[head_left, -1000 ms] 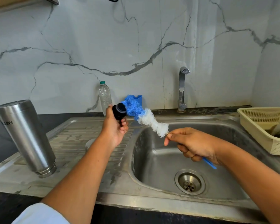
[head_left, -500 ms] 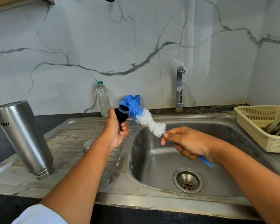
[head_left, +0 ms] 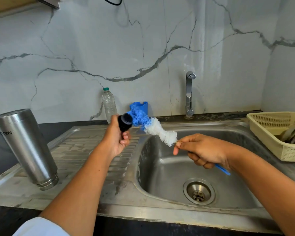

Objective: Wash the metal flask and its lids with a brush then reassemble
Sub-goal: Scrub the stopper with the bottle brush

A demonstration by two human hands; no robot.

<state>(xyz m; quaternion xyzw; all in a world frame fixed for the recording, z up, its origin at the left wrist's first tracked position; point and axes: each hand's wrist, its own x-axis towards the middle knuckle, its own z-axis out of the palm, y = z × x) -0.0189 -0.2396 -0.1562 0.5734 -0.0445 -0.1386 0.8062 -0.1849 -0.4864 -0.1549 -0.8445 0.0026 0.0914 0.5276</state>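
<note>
Holding black lid [head_left: 125, 124] in left hand [head_left: 117, 140], brush [head_left: 153, 127] bristles touching it.

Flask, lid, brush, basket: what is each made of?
The flask looks like stainless steel: brushed silver sheen, streaked reflections. The lid looks like black matte plastic, with no glint. The brush has fluffy blue and white bristles, probably synthetic fibre. The basket is likely cream plastic, judging by its moulded lattice walls.

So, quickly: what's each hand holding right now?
Left hand: closed around the black flask lid.
Right hand: closed around the handle of the blue-and-white bottle brush.
</note>
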